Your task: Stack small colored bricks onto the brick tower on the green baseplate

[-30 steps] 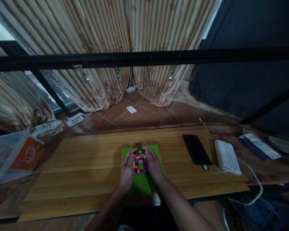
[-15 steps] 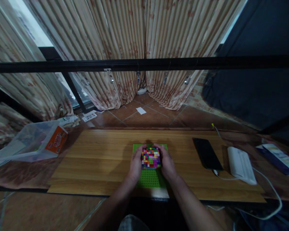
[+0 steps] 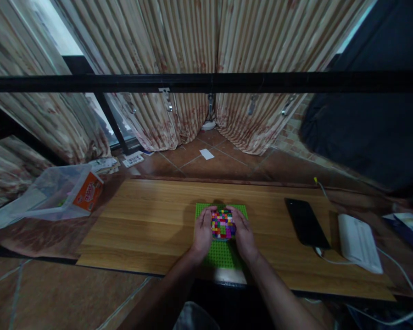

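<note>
A block of many-coloured toy building bricks sits over a green studded baseplate at the front middle of the wooden table. My left hand curves round the block's left side, and my right hand does the same on the right. Both hands press against the bricks, with the fingertips at the far corners. The block's side edges are hidden behind the fingers. Whether it is fixed to the baseplate or only resting on it, I cannot tell.
On the right of the wooden table lie a black phone with a cable and a white box-shaped device. A clear plastic bin with an orange label stands at the left. A black bar crosses beyond the table.
The whole view has shifted and tilted slightly, so the table appears a little farther right. Both hands stay round the brick block on the baseplate.
</note>
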Available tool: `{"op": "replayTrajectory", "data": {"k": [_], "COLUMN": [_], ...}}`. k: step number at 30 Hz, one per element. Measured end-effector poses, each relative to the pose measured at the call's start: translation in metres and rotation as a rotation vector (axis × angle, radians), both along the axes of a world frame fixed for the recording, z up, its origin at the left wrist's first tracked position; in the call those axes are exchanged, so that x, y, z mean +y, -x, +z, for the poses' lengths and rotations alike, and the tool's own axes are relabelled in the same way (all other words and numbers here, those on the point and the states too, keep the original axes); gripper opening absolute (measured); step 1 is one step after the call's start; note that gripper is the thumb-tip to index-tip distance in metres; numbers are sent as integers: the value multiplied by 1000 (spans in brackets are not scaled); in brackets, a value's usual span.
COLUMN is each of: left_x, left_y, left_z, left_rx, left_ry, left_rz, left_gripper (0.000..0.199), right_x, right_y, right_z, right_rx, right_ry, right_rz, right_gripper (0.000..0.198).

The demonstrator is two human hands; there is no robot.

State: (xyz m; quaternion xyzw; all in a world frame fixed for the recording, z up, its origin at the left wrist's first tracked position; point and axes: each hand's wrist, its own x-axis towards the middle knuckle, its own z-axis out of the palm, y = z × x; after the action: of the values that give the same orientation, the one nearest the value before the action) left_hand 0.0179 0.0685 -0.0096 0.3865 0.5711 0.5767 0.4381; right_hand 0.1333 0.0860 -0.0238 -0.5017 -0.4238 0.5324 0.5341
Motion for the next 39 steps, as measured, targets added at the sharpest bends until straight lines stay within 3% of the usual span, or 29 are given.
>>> {"op": "replayTrajectory", "data": {"k": [9,15,21,26,33,39], "left_x": [6,7,3,4,6,8], "left_y": [12,10,-3,-3,-1,5], "left_z": [2,6,-4,-4,-2,20], "left_rx": [38,257,360,396,402,773], "left_ry": [-5,-121,-149,-155,-147,-186], "left_rz": [-56,-144,-71,-91,-91,-88], "left_gripper": [31,30,29,31,30,27], "right_x": [5,13,12,13,13,11], "right_y": [-3,5,8,8,10,-1], "right_z": [7,5,3,6,8,10], "right_rx": [-72,-198,-308,-394,-267,-122], "right_ry": [-16,-85,-136,-156,-127,-66], "right_rz": [-3,51,68,62,19,-74], "right_gripper": [37,42,44,44,46,46]}}
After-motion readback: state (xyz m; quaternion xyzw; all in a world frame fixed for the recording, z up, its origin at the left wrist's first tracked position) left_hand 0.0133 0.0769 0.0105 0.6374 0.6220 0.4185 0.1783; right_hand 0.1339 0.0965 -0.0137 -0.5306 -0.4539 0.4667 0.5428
